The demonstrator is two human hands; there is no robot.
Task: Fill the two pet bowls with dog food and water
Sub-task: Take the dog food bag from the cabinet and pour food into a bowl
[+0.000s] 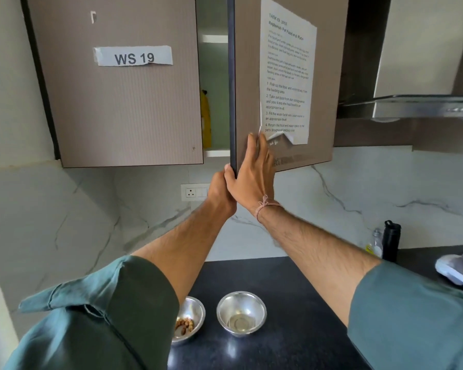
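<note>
Yellow bag (205, 118) stands upright inside the cupboard, up-left of both hands (247, 177) grasping the door (284, 84) edge.

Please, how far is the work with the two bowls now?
Done: little. The left bowl holds a few kibble pieces; the right bowl has shallow water. In hand: left hand and right hand hold the cabinet door, partly open. Left: filling both bowls.

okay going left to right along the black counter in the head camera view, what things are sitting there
Bowl with dog food → bowl with a little water → clear bottle → black bottle → white object at the right edge
</note>
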